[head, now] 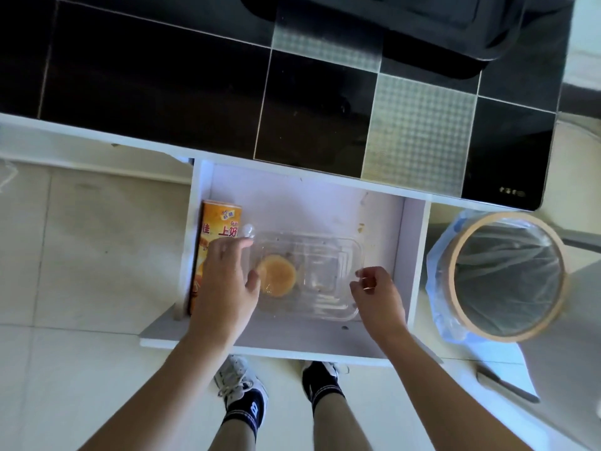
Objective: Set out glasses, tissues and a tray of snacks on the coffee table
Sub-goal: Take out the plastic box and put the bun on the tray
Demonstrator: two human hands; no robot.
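Fingers of both hands hang over an open drawer (224, 177), one hand at each short end of a clear plastic tray (325, 271) that lies on the drawer floor. The tray is the widest thing between them; its long axis runs from one hand across to the other. I judge the coming move to be a two-handed lift, and it turns on that layout: each hand has a short end of the tray right at its fingertips.

Left hand (224, 281) lies flat, fingers nearly straight and together, pointing toward the far side of the drawer; its thumb reaches over the tray's near-left edge, and whether it touches the plastic I cannot tell. It holds nothing. Right hand (374, 294) has loosely curled fingers with thumb and forefinger close together just at the tray's right rim; they may be pinching the rim, but the clear plastic makes that uncertain.

Inside the tray, close to the left thumb, sits one round orange-yellow snack (276, 276).

Outboard of the left fingers an orange snack canister (221, 222) lies along the drawer's left wall, its long axis running front to back. Its label carries Chinese characters, of which 佳 and 上好 can be read.

Beyond the right hand, outside the drawer, stands a lined waste bin (455, 275).
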